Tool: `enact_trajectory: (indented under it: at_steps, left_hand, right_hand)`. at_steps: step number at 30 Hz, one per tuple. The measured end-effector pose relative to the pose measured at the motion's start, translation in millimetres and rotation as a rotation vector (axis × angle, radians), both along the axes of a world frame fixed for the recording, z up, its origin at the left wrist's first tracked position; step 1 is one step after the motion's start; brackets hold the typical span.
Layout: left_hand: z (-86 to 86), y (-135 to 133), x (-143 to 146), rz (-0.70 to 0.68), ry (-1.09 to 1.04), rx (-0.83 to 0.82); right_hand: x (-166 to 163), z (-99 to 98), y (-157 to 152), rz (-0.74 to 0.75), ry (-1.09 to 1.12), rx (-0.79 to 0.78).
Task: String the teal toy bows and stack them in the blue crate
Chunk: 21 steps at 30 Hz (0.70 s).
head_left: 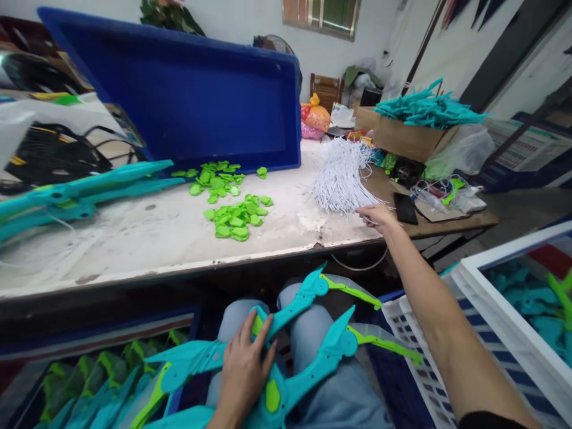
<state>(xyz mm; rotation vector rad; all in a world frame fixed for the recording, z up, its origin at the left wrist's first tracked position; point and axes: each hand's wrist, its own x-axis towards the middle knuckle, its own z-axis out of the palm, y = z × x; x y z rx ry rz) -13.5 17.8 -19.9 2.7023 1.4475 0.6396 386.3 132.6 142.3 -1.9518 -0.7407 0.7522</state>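
A turquoise plastic frame (308,381) with jointed arms, lime-green inserts and green, clear-edged tips lies across my lap. My left hand (248,363) grips its middle from above, fingers curled over the body. Out to the right, my right hand (375,215) reaches to the near edge of a bundle of thin white cords (342,179) on the table. Its fingers are pinched together on cord ends; how many cannot be made out. Left of the bundle lie loose lime-green plastic pieces (236,219) in two heaps.
A blue bin (214,107) stands tipped on its side on the white table (147,244). More turquoise parts (67,199) lie at left. A carton (402,134) of turquoise pieces and a dark phone-like slab (405,208) are at right. Crates flank my legs, including a white basket (496,316).
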Motion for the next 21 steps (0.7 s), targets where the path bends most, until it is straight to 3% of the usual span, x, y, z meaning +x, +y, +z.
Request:
enact_trajectory:
  at_steps: [3,6,8,10,11,13,16,21]
  left_hand:
    - [13.2,1.2,4.3,0.039,-0.109,-0.065]
    - [40.7,-6.9,34.4,0.045,-0.418,-0.261]
    - [62.0,-19.2,71.6,-0.039,-0.652,-0.651]
    - [78.8,-34.8,115.3,-0.088,-0.837,-1.225]
    - [83.9,-42.8,136.3,-0.072,-0.914,-1.429]
    - [86.8,-57.1,170.1,-0.040,-1.032,-1.640]
    - [78.9,-71.0,192.4,0.002,-1.106,-1.687]
    - [66.3,-75.7,181.5,-0.022,-1.034,-1.527]
  right_hand:
    - [-22.0,-16.8,-62.3,0.021,0.159,0.055]
    - [-48.4,-36.2,-115.4,-0.022,0.320,0.110]
    - [-67.5,-48.2,-140.7,-0.077,0.437,0.182]
    - [-86.1,-57.9,-158.4,-0.120,0.504,0.257]
    - [-94.2,-61.6,-165.4,-0.130,0.510,0.280]
    - [-106.1,-66.6,-177.6,-0.139,0.523,0.300]
    - [-109.6,-68.8,-196.4,-0.142,0.539,0.299]
    - [-89.9,-71.3,-237.1,-0.135,0.448,0.264]
